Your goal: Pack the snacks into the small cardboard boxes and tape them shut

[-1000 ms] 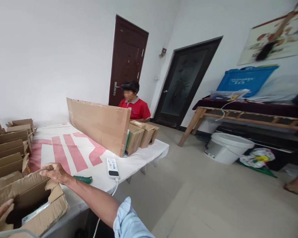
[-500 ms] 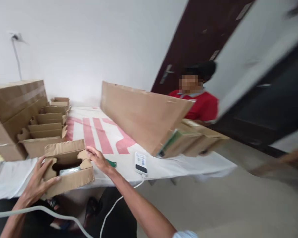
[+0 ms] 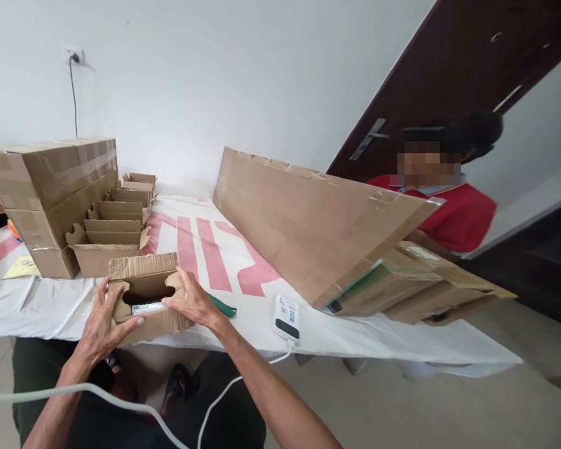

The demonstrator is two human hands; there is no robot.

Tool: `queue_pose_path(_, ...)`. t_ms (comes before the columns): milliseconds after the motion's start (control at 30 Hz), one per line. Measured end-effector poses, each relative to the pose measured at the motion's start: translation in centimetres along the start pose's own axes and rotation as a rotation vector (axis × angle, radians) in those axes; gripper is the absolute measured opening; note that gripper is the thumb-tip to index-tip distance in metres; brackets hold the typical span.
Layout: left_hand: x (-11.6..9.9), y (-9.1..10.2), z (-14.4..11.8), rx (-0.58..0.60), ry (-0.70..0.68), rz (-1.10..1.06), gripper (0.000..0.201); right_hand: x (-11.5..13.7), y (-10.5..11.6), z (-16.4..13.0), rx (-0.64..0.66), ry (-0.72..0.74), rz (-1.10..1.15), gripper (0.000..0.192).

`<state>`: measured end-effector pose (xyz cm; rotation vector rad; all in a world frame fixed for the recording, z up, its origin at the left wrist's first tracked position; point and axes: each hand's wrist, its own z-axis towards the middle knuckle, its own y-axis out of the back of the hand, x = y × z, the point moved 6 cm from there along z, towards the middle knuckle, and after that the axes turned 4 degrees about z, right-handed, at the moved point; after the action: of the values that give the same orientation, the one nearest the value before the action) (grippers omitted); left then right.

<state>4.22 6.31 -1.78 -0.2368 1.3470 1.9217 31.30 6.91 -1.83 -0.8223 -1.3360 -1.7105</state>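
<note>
I hold a small open cardboard box (image 3: 144, 299) at the near edge of a table (image 3: 308, 337) covered with a white cloth with red markings. My left hand (image 3: 103, 321) wraps around the box's left side, fingers curled against the cardboard. My right hand (image 3: 191, 302) presses on the right flap, fingers spread loosely over the top edge. Both hands grip the box itself; neither holds anything else.

Inside the box lies a pale flat item (image 3: 148, 307), already in place. The top flaps stand open, so by my judgement the filling is done and the closing is still left.

Just behind my box, a row of open folded boxes (image 3: 110, 234) waits, none closed as far as I can see. To their left stands a stack of large sealed cartons (image 3: 51, 187). Just beside my right hand lies a green-handled tool (image 3: 222, 305), partly hidden. Near it rests a white power bank (image 3: 286, 317) with a cable running off the table. A long cardboard sheet (image 3: 318, 227) stands up as a divider, and behind it sits another person in a red shirt (image 3: 453, 215), next to several packed boxes (image 3: 402, 290).
</note>
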Motion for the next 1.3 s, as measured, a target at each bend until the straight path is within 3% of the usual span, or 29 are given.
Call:
queue_pose_path(200, -0.6, 0.3, -0.2, -0.006, -0.032, 0.015, 0.076, 2.6, -0.7, 0.5, -0.032, 0.051, -0.349, 0.081)
queue_pose_path(333, -0.8, 0.5, -0.3, -0.031, -0.055, 0.045, 0.075, 2.0, 1.6, 0.3, -0.136, 0.120, -0.294, 0.057)
queue_pose_path(533, -3.4, 2.0, 0.2, -0.075, -0.225, 0.185, 0.057, 0.2, 4.5, -0.6, -0.307, 0.200, -0.459, 0.053)
queue_pose_path(667, -5.8, 1.1, 1.1, 0.090, -0.379, 0.283, 0.036, 1.8, 3.6, -1.5, -0.276, 0.366, -0.524, 0.044)
queue_pose_path(767, -6.7, 0.3, 2.0, 0.206, -0.444, 0.336, 0.038, 2.8, 2.9, -2.1, -0.191, 0.451, -0.500, 0.035)
queue_pose_path(833, -6.9, 0.6, 2.7, 0.214, -0.453, 0.378, 0.044, 2.4, 3.0, -2.2, -0.189, 0.417, -0.493, 0.032)
queue_pose_path(967, -6.9, 3.0, 3.3, 0.086, -0.421, 0.428, 0.048, 0.4, 3.2, -2.3, -0.204, 0.311, -0.417, 0.037)
queue_pose_path(1100, -6.0, 6.1, 2.3, -0.077, -0.325, 0.460, 0.044, -0.7, 2.8, -2.4, -0.191, 0.314, -0.246, 0.036)
queue_pose_path(1200, -4.0, 6.6, 1.6, -0.062, -0.235, 0.468, 0.047, -0.8, 2.5, -2.4, -0.195, 0.320, -0.160, 0.039)
queue_pose_path(1300, -1.8, 5.5, 1.2, 0.051, -0.151, 0.382, 0.068, -0.8, 2.1, -2.6, -0.206, 0.328, -0.112, 0.038)
